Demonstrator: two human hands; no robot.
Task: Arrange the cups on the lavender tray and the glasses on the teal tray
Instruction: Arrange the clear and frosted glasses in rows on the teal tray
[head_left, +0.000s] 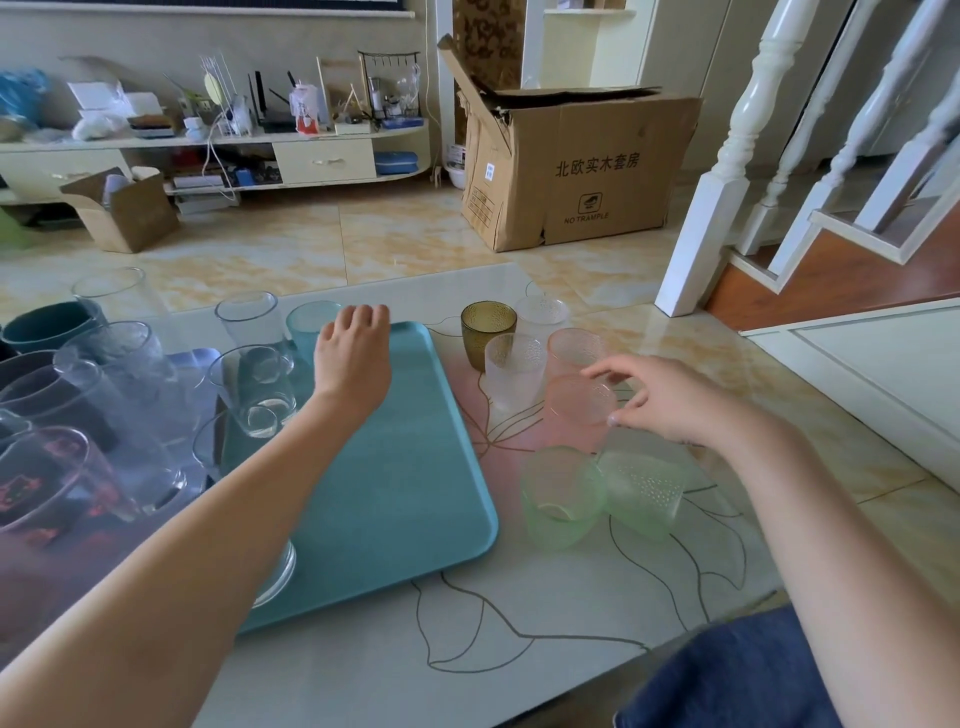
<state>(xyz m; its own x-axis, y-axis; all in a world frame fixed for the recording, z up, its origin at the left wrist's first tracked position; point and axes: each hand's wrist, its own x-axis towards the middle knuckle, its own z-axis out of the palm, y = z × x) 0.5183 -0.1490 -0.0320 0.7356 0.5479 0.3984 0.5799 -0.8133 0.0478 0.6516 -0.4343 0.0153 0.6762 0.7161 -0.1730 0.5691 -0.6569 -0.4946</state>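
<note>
Teal tray (395, 483): tabletop centre, mostly bare. Left hand (353, 358): loosely curled over tray's far edge, holding nothing. Right hand (660, 400): fingers spread around pink glass (579, 402), off tray's right edge; grip not closed. Step judged: picking glass. Next: close, lift, carry left onto tray.

Tray (395, 467) centre on table (519, 623), glasses (254, 389) left, cups (561, 395) right

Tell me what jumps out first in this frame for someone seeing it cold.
The big teal tray in the centre of the table, mostly bare, with clear glasses crowded along its left edge. To its right, a cluster of frosted tumblers in white, pink, green and amber stands on the tabletop. The right hand reaches, fingers spread, at the nearer pink tumbler, while the left hand hovers over the tray's far edge.
</note>
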